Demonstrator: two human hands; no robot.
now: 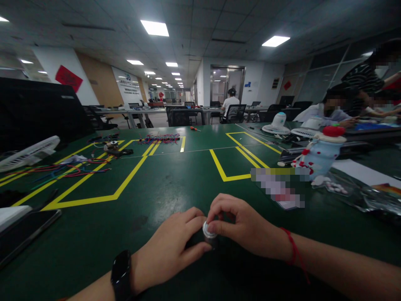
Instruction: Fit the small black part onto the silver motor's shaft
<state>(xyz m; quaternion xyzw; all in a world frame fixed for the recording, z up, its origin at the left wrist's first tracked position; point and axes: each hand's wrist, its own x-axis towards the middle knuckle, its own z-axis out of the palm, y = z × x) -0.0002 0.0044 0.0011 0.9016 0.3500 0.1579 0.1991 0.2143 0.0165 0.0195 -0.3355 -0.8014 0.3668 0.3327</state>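
A small metal cylinder (210, 239) with a bright silver top stands on the green table, close in front of me. My left hand (175, 238) is curled at its left side, thumb and forefinger around the body. From the right, my right hand (239, 223) pinches the silver top (206, 228) between thumb and fingertips. Whether the top is a separate cap I cannot tell, since fingers cover part of it. A black smartwatch is on my left wrist, and a red string circles the right one.
Yellow tape (115, 194) marks the green table (175, 179). Wires (75, 169) and a phone (28, 234) lie left; a screwdriver (195, 128) lies farther back. On the right are a light-blue bottle (326, 152), a blurred card (278, 190) and plastic packaging (372, 200). People sit beyond.
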